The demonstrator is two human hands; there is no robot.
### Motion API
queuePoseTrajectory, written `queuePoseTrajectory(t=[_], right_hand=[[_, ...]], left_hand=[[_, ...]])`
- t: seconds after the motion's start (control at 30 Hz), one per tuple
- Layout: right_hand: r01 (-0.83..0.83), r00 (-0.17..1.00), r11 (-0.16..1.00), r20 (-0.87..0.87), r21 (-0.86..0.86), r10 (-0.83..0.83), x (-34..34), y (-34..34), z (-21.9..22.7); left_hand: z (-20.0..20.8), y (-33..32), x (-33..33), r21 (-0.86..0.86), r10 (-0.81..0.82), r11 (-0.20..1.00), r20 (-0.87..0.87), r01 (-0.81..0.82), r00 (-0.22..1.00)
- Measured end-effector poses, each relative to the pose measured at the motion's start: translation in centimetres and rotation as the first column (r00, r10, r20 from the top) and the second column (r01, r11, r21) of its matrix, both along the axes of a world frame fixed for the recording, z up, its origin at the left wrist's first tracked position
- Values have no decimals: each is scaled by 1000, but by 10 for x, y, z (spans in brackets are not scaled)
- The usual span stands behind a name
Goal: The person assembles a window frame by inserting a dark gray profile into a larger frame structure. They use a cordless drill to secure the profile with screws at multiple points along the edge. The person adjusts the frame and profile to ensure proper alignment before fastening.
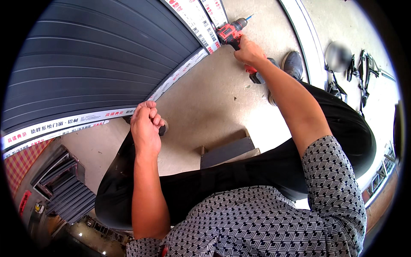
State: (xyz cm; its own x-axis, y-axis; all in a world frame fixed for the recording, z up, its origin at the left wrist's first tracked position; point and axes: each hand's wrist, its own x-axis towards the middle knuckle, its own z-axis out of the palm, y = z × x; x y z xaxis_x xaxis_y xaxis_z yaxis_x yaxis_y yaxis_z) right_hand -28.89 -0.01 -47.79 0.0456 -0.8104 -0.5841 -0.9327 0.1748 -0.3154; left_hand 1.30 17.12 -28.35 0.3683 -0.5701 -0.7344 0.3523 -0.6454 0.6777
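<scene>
My right hand (251,52) is wrapped round the grip of a red and black cordless drill (230,33). Its chuck and thin bluish bit point away to the upper right, and its dark battery shows below my wrist. The drill is close beside the far corner of a large dark grey ribbed panel (98,55). White printed protective film covers the panel's frame (180,73). My left hand (146,125) is closed, fingers curled, at the near edge of this frame. Whatever those fingers may hold is hidden.
A low stool or block with a dark top (227,153) stands between my legs. My shoe (293,65) is beside the drill. A long white-filmed profile (306,34) lies beyond it. Dark profiles (70,192) are stacked at lower left, next to a red checked cloth (26,165). Black scraps (364,77) lie at right.
</scene>
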Motion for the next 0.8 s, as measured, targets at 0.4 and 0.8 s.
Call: queuePoseTrajectory(t=[0.4,0.8], right_hand=[[361,931,932,-50,-20,-361,-16,-8,7],[9,1000,1000,4,-24,-8,2,6,-2]], left_hand=[[-5,9,4,19,11,1000,3,-11,1000],[-10,0,-4,57,-57,997,15,56,998]])
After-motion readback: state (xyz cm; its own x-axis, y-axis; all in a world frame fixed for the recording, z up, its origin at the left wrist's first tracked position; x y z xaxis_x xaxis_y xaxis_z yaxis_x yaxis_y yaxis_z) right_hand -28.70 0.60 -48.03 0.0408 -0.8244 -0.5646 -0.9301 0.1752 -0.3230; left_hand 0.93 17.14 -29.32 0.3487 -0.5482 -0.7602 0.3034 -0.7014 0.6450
